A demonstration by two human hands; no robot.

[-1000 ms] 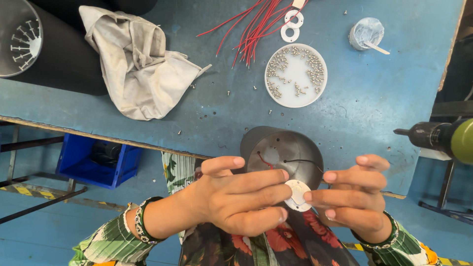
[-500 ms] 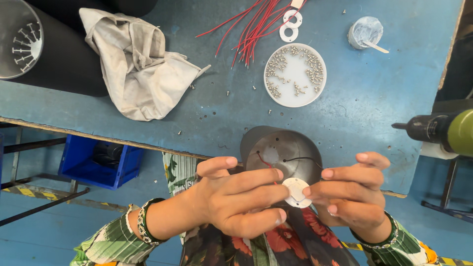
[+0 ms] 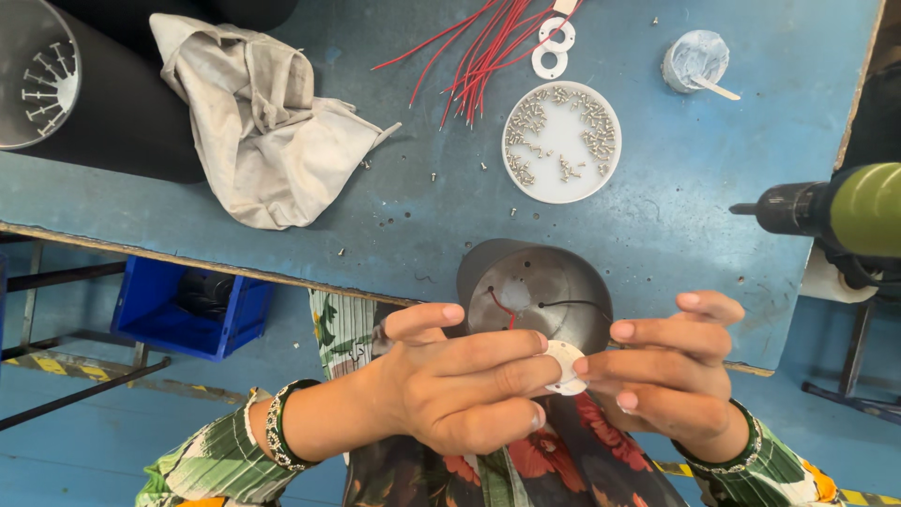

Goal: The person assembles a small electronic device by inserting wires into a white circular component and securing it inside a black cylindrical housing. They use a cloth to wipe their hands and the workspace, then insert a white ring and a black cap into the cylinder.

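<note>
1. While both hands meet below the table edge, the left hand (image 3: 465, 390) and right hand (image 3: 671, 376) pinch a small white disc (image 3: 566, 366) between fingertips, just before a grey metal cylinder (image 3: 535, 286).
2. Behind it lie a round white tray (image 3: 561, 192) of screws, red wires (image 3: 483, 47), and a crumpled cloth (image 3: 267, 131).
3. The disc appears flat, possibly plastic.

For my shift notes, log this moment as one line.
left hand: pinching white disc | right hand: pinching same disc | grey metal housing: behind hands | screw dish: on blue table

Your single head camera looks steeply down from close above your hands, facing the blue table (image 3: 394, 211) edge ahead; no second view shares this scene.
</note>
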